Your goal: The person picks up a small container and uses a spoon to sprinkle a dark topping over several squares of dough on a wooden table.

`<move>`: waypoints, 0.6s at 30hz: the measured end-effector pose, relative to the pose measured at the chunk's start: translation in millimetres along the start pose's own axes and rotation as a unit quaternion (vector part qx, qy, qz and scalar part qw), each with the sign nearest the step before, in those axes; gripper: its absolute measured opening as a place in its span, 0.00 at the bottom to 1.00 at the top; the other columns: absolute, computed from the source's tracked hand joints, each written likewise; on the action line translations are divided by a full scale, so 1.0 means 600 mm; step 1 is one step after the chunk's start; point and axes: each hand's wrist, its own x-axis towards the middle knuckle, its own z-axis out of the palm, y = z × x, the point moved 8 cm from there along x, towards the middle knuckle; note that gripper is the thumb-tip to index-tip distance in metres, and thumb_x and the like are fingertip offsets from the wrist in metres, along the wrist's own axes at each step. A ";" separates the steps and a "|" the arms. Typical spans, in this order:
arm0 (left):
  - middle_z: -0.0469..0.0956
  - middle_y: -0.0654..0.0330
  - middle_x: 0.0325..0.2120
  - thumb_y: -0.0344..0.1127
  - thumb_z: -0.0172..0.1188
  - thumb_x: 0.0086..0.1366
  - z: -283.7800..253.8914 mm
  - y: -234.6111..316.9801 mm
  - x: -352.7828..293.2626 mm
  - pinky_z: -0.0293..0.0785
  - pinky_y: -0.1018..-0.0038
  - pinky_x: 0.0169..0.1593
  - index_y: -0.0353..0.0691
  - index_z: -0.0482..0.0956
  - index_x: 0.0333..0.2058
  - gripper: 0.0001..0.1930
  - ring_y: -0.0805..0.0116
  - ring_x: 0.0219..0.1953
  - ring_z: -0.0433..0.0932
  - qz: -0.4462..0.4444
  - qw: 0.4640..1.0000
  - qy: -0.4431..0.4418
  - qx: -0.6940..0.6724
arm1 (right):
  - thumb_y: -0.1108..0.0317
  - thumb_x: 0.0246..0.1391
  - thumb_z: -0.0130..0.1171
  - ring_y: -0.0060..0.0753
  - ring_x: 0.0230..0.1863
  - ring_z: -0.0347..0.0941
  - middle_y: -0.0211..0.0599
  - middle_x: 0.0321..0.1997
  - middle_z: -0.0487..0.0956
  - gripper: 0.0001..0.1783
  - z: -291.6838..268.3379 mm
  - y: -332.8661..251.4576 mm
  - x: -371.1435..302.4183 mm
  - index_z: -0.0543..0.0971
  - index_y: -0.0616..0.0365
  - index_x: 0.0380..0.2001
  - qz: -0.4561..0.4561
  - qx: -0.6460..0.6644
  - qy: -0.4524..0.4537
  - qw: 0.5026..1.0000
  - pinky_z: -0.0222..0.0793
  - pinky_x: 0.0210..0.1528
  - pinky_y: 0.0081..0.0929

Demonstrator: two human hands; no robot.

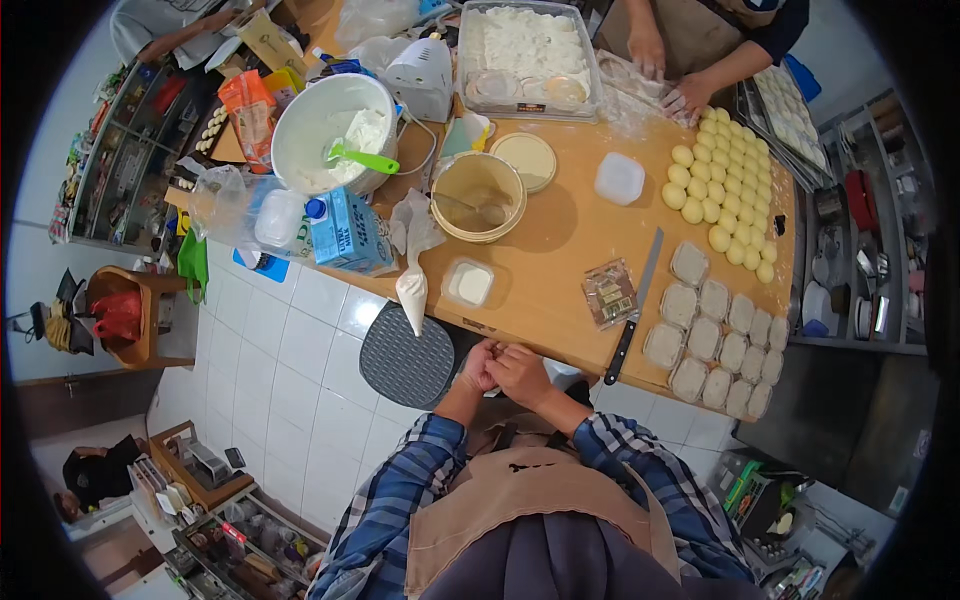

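Observation:
My left hand (481, 366) and my right hand (519, 373) are closed and drawn together just off the table's near edge. The fingers of the right lie against the left. Nothing shows in either hand, though the palms are hidden. Beyond them on the wooden table (540, 300) is a small clear tub (468, 283) with white contents. A filled piping bag (411, 290) hangs over the edge to the left. To the right lie a flat brown patterned packet (611, 293) and a knife (633, 305) with a black handle jutting past the edge.
Yellow dough balls (722, 190) and grey-brown square pieces (705, 338) fill the right side. A cream bucket (478, 197), a white bowl (333, 130) with a green spatula (363, 158), and a blue carton (348, 232) stand left. Across the table, a co-worker's hands (668, 85) work at a floury tray.

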 end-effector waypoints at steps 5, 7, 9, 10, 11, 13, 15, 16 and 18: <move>0.74 0.52 0.36 0.38 0.36 0.63 -0.012 -0.038 -0.016 0.73 0.72 0.43 0.31 0.69 0.39 0.17 0.64 0.38 0.75 0.047 0.848 0.471 0.240 | 0.70 0.34 0.55 0.36 0.40 0.71 0.39 0.33 0.76 0.09 -0.027 -0.022 -0.032 0.76 0.59 0.24 0.000 -0.001 0.055 0.998 0.66 0.42 0.31; 0.73 0.52 0.37 0.38 0.35 0.63 -0.051 -0.052 -0.049 0.72 0.71 0.44 0.32 0.70 0.39 0.18 0.64 0.39 0.75 0.003 0.860 0.461 0.221 | 0.69 0.34 0.53 0.36 0.38 0.71 0.39 0.32 0.75 0.08 -0.034 -0.031 -0.062 0.75 0.59 0.22 0.028 -0.012 0.014 0.999 0.66 0.41 0.32; 0.73 0.52 0.37 0.38 0.34 0.63 -0.072 -0.088 -0.051 0.72 0.71 0.45 0.32 0.70 0.39 0.18 0.64 0.40 0.74 -0.058 0.865 0.455 0.206 | 0.69 0.34 0.52 0.37 0.37 0.70 0.39 0.30 0.75 0.07 -0.052 -0.022 -0.088 0.74 0.59 0.20 0.071 -0.027 -0.013 0.997 0.65 0.41 0.33; 0.73 0.53 0.38 0.39 0.35 0.64 -0.070 -0.110 -0.042 0.72 0.71 0.45 0.33 0.70 0.39 0.18 0.63 0.41 0.74 -0.074 0.854 0.456 0.240 | 0.69 0.35 0.52 0.38 0.36 0.71 0.41 0.31 0.75 0.08 -0.084 -0.025 -0.103 0.75 0.60 0.22 0.063 -0.023 0.048 0.997 0.66 0.42 0.33; 0.73 0.53 0.38 0.39 0.35 0.64 -0.070 -0.134 -0.031 0.72 0.70 0.45 0.33 0.70 0.38 0.17 0.63 0.41 0.74 -0.090 0.841 0.457 0.275 | 0.70 0.36 0.53 0.40 0.35 0.72 0.43 0.32 0.76 0.08 -0.117 -0.029 -0.122 0.76 0.61 0.23 0.054 -0.021 0.109 0.992 0.66 0.42 0.33; 0.73 0.53 0.38 0.39 0.35 0.64 -0.080 -0.183 -0.016 0.71 0.70 0.46 0.32 0.70 0.38 0.17 0.62 0.41 0.74 -0.105 0.825 0.462 0.308 | 0.70 0.41 0.53 0.40 0.35 0.72 0.43 0.34 0.76 0.07 -0.160 -0.018 -0.176 0.76 0.62 0.24 0.141 0.039 0.164 0.976 0.67 0.41 0.31; 0.73 0.53 0.38 0.40 0.36 0.64 -0.098 -0.238 0.008 0.70 0.69 0.47 0.31 0.69 0.39 0.18 0.62 0.41 0.74 -0.133 0.808 0.462 0.341 | 0.70 0.46 0.53 0.39 0.35 0.72 0.44 0.36 0.76 0.06 -0.193 0.003 -0.264 0.76 0.62 0.25 0.229 0.096 0.228 0.941 0.68 0.40 0.28; 0.73 0.52 0.39 0.40 0.36 0.64 -0.102 -0.290 0.029 0.69 0.68 0.49 0.30 0.68 0.40 0.18 0.61 0.42 0.73 -0.162 0.857 0.405 0.273 | 0.67 0.48 0.53 0.38 0.35 0.72 0.43 0.37 0.76 0.09 -0.192 0.039 -0.338 0.76 0.63 0.27 0.327 0.263 0.302 0.856 0.68 0.39 0.28; 0.70 0.48 0.45 0.39 0.37 0.64 -0.105 -0.401 0.072 0.61 0.67 0.55 0.24 0.65 0.45 0.21 0.58 0.49 0.69 -0.215 0.865 0.394 0.223 | 0.64 0.50 0.53 0.37 0.35 0.72 0.43 0.38 0.76 0.12 -0.205 0.059 -0.479 0.75 0.64 0.29 0.409 0.411 0.396 0.712 0.68 0.39 0.27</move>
